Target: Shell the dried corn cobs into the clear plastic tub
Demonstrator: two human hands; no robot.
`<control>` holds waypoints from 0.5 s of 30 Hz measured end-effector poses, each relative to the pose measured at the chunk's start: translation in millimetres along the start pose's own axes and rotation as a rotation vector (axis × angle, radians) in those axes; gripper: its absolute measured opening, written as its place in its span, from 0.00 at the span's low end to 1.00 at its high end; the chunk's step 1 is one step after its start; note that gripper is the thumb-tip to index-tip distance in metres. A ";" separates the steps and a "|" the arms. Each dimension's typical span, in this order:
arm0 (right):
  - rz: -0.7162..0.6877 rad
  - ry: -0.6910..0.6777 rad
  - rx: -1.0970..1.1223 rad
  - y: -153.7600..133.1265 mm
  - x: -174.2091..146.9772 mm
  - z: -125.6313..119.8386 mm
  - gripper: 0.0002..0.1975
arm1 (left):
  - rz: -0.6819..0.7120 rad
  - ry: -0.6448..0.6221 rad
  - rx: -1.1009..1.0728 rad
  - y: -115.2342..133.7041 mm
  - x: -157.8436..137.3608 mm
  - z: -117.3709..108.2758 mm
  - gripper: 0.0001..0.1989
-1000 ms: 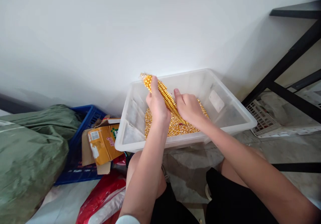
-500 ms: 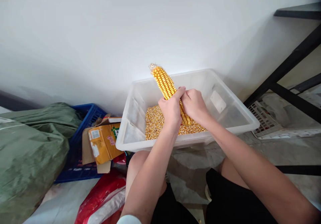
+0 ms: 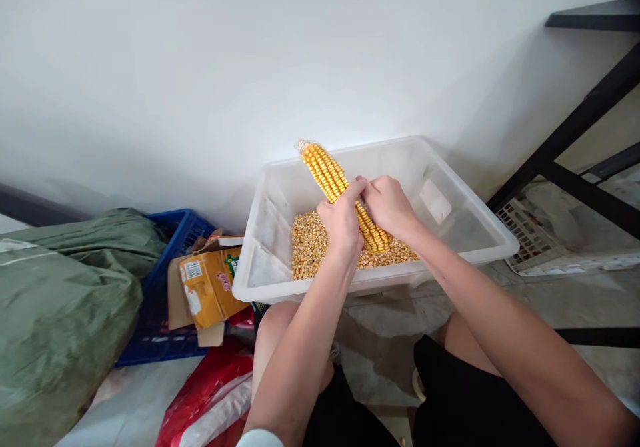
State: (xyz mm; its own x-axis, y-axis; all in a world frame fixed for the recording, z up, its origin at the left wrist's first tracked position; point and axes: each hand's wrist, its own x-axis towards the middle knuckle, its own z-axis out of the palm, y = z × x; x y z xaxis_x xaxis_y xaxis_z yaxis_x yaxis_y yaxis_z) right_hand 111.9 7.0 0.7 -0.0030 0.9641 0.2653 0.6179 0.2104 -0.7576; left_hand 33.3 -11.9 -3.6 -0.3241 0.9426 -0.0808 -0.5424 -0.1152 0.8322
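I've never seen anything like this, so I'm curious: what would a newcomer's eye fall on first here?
First, the bright yellow corn cob slanting across the middle, the left grip around it and the right grip at its side. Beneath it, loose kernels lie in a translucent tub. Then, at the far left, a bulky green bundle stands out.

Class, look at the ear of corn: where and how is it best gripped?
Probably around the middle of the ear of corn, from its left, as the left hand does: it is long, rounded and slanted, with its upper end pointing away and the right hand on its other side.
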 end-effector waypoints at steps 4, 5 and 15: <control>0.017 0.024 0.032 7.4 4.2 -0.4 0.25 | 0.006 0.003 0.034 0.0 1.5 -1.4 0.16; 0.033 -0.007 0.067 9.8 5.8 0.0 0.25 | 0.007 0.009 0.047 0.6 1.7 -1.7 0.15; 0.315 -0.324 0.556 17.7 14.5 0.6 0.18 | 0.046 0.031 0.121 11.1 9.1 -13.4 0.17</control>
State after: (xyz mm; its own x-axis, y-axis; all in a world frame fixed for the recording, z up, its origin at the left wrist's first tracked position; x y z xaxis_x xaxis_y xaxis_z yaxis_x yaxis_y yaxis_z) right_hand 122.3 24.7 -9.3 -0.1768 0.9741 -0.1408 0.1353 -0.1176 -0.9838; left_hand 13.9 -8.8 -2.4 -0.3716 0.9267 -0.0564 -0.4294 -0.1177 0.8954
